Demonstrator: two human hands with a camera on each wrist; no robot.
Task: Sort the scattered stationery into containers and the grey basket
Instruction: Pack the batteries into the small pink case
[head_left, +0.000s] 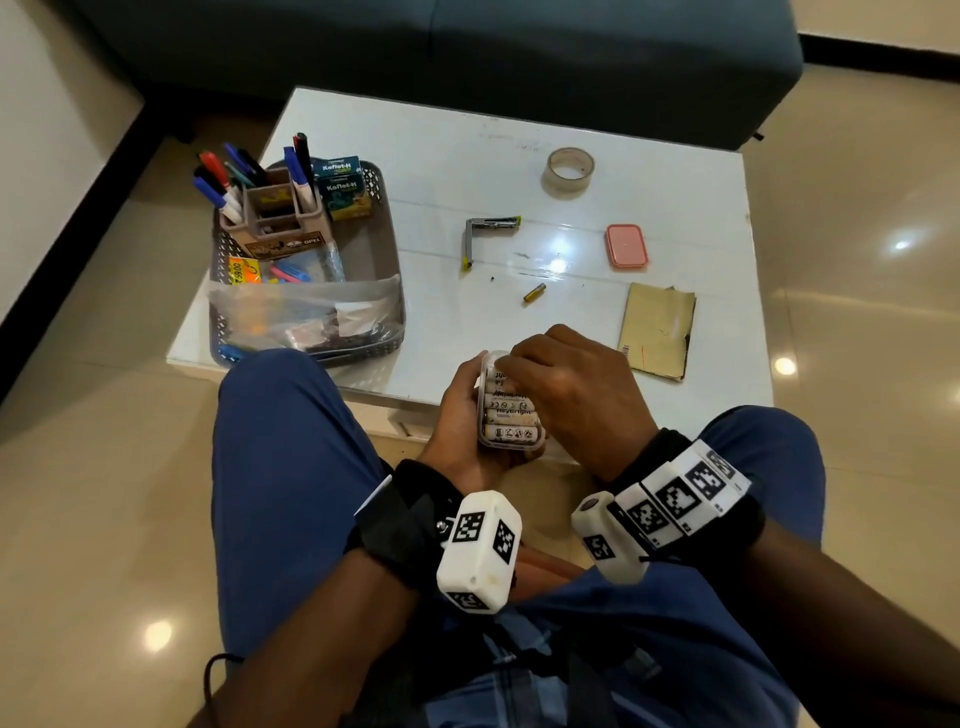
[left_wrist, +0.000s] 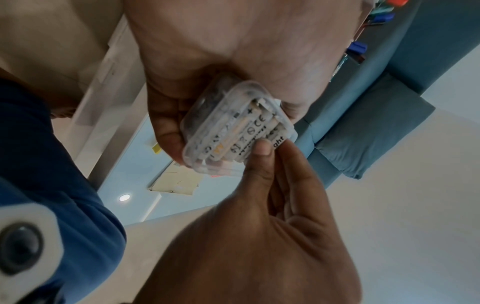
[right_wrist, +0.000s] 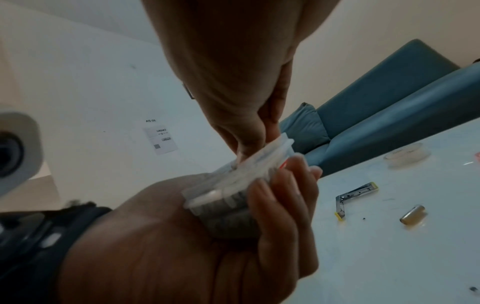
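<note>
Batteries (head_left: 508, 415) are packed side by side in a small clear plastic box (head_left: 511, 442), and that box sits in the left hand (head_left: 457, 415), fingers wrapped round its underside and far edge, held just off the near edge of the white tabletop (head_left: 447, 156), above the person's lap. Right hand (head_left: 566, 384) is hunched over the top end of the box, fingertips curled down onto the batteries at that end; from the left wrist view the thumb (left_wrist: 262, 148) is pressing on one of them. Can't really tell whether it's actually pinching one or just pushing.

One loose battery (head_left: 534, 292) lies on the tabletop by itself, a bit beyond the hands. Further back there's an opened-up stapler (head_left: 485, 234), bent in an L shape, and a roll of clear tape (head_left: 568, 171) well behind that. A pink lid (head_left: 626, 245) lies flat to the right of the stapler, and a brown envelope (head_left: 657, 327) sits near the right edge, close to the right hand.

Grey basket (head_left: 387, 249) is on the left corner of the tabletop. Inside it at the back is a pen holder (head_left: 275, 223) stuffed with markers, two green boxes (head_left: 343, 189) just beside it, and a clear plastic bag (head_left: 306, 312) with bits in it draped across the front.
</note>
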